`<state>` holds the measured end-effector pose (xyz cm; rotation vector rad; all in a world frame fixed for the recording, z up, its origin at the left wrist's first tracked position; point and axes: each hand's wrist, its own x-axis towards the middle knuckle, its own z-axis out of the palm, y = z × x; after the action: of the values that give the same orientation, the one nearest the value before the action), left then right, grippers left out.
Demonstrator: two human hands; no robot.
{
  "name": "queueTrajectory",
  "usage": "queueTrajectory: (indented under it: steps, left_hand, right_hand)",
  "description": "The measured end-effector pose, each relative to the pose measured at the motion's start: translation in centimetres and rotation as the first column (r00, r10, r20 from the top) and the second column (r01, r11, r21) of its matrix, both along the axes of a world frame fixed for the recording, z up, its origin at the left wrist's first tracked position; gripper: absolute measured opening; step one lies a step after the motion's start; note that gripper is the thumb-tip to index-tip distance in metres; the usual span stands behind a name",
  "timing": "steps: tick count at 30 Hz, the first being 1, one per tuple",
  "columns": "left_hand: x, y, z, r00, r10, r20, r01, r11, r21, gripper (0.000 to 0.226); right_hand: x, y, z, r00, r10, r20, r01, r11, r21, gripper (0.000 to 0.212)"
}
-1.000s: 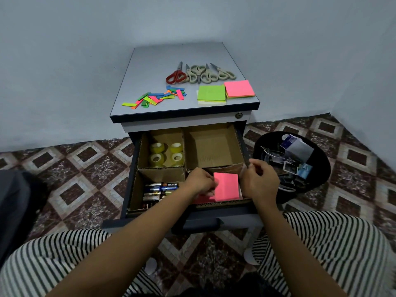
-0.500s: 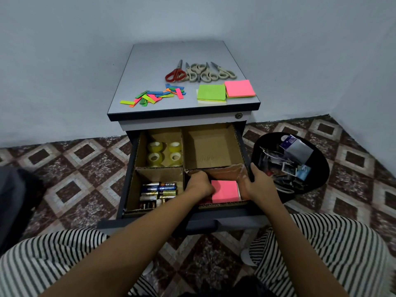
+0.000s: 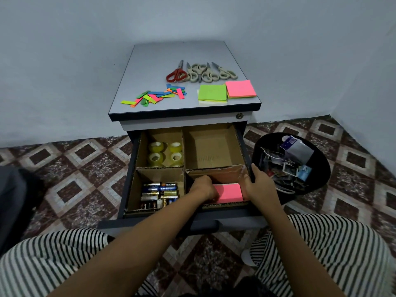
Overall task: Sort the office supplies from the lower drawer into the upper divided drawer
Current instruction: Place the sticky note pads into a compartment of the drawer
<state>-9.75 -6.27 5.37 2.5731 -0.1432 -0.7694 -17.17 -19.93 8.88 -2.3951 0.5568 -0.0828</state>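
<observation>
The left hand (image 3: 202, 187) lay against the pad (image 3: 229, 192), grip hidden; the right hand (image 3: 258, 183), just beside, clasped the drawer (image 3: 243, 142) wall. Left of both, tapes (image 3: 165, 153) and batteries (image 3: 159, 195) looked sorted; beyond, scissors (image 3: 201, 71), flags (image 3: 154, 96) and spare pads (image 3: 212, 93) lay unsorted.

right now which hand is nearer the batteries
Left. The left hand is in the compartment just right of the batteries, at the pink pad's left edge. The right hand is beyond the pad, at the drawer's right wall.
</observation>
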Motion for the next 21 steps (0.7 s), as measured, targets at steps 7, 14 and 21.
queueTrajectory:
  steps: [7, 14, 21]
  left_hand:
    - [0.1, -0.1, -0.1, 0.979, -0.191, 0.070, 0.184, 0.978, 0.095, 0.034]
    - [0.6, 0.6, 1.3, 0.675, -0.674, 0.301, 0.644, 0.737, 0.206, 0.026]
    - [0.9, 1.5, 0.5, 0.568, -0.780, 0.263, 0.713, 0.626, 0.316, 0.028]
  right_hand:
    - [-0.2, 0.2, 0.6, 1.000, -0.004, 0.030, 0.004, 1.000, 0.006, 0.040]
    - [-0.2, 0.3, 0.9, 1.000, -0.009, 0.026, 0.009, 1.000, 0.027, 0.040]
    - [-0.1, 0.3, 0.8, 1.000, -0.012, 0.017, 0.012, 0.999, 0.042, 0.041]
